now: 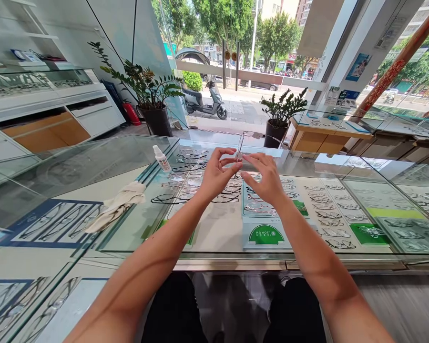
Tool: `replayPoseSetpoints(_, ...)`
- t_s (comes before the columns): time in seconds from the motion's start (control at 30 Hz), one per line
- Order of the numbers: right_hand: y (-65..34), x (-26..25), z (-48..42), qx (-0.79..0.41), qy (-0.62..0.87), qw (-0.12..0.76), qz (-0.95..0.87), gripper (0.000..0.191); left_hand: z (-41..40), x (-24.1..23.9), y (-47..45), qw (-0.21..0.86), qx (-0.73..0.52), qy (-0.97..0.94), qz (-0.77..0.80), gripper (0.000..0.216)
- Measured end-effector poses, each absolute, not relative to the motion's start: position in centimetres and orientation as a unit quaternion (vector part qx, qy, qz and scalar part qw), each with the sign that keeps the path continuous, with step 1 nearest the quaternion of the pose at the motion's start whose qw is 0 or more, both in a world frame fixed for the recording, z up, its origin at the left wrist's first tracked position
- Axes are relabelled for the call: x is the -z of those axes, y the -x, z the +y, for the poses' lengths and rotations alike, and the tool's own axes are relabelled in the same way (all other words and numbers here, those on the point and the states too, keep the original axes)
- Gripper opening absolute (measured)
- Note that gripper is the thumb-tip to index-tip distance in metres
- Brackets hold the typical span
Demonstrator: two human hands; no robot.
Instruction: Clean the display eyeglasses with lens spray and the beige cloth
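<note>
Above the glass counter, my left hand (218,174) pinches a thin-framed pair of eyeglasses (240,143) near its middle. My right hand (266,176) meets the same eyeglasses from the other side, its fingertips at the frame and its thumb lower down. The slender temples stick up and away from me, past my fingers. Much of the frame and its lenses is hidden or too fine to make out. A dark pair of glasses (169,199) lies on the counter left of my hands.
A white spray bottle (161,158) stands on the glass counter (214,255) at the left, with a crumpled beige cloth (119,205) nearer me. Several rows of eyeglasses (323,207) show through the glass. Beyond are potted plants (277,119), a window and a parked scooter (205,100).
</note>
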State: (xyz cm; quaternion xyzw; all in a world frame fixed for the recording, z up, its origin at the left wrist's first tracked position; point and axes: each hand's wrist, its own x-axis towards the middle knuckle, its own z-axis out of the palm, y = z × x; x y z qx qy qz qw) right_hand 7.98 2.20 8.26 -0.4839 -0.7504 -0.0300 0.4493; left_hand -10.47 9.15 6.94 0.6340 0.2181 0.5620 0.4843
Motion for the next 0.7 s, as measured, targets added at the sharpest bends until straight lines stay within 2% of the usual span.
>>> replayPoseSetpoints(0.13,-7.7,-8.1,2.2,-0.017,0.443,0.458,-0.771,0.048,8.8,-7.0,10.4,0.520,-0.536,-0.633,0.205,0.063)
replayPoseSetpoints(0.33,-7.4,-7.9,2.3,-0.068,0.418,0.499,-0.756,0.036,8.7,-6.8,10.6,0.564,-0.491,-0.634,0.195,0.073)
replayPoseSetpoints(0.43,-7.2,-7.9,2.2,-0.080,0.428,0.522,-0.733,0.029,8.7,-6.8,10.4,0.552,-0.474,-0.656,0.200,0.070)
replayPoseSetpoints(0.5,-7.3,-7.9,2.2,-0.083,0.437,0.534,-0.719,0.027,9.2,-7.3,10.8,0.494,-0.485,-0.679,0.245,0.057)
replayPoseSetpoints(0.6,-7.7,-8.0,2.3,-0.083,0.451,0.548,-0.699,0.026,10.9,-8.3,12.9,0.272,-0.570,-0.653,0.419,0.032)
replayPoseSetpoints(0.67,-8.2,-8.1,2.4,-0.083,0.459,0.561,-0.684,0.024,12.6,-8.8,15.2,0.112,-0.583,-0.573,0.565,0.030)
replayPoseSetpoints(0.7,-8.4,-8.2,2.4,-0.083,0.461,0.568,-0.676,0.023,13.4,-8.9,16.4,0.075,-0.561,-0.534,0.628,0.035)
